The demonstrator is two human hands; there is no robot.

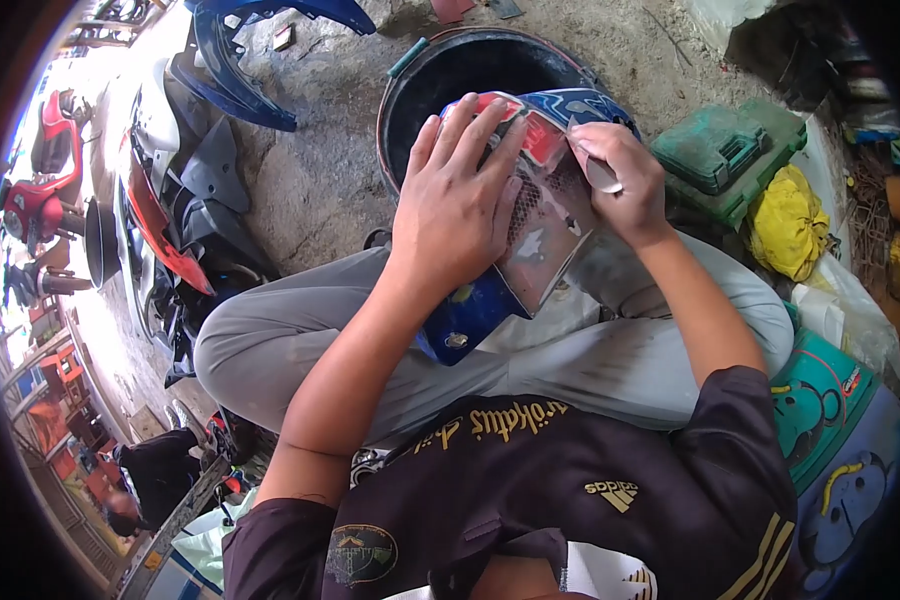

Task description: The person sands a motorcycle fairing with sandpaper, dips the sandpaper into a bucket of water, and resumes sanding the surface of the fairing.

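A blue motorcycle body panel (504,290) with red, white and grey graphics lies across my lap and over a black tub (410,110). My left hand (458,200) rests flat on the panel, its fingers stretched out toward the far end and its thumb along the patterned grey area. On the panel's right edge, my right hand (625,180) is closed in a pinch. From its fingers curls a thin piece of sticker-like sheet (602,174), pale on the visible side. Whether that piece is still joined to the panel I cannot tell.
Blue curved panels (232,70) and a pile of grey, white and orange fairings (205,210) lie to the left. A green tool case (725,150) and yellow bag (790,222) stand at right. Another person (160,475) is at lower left.
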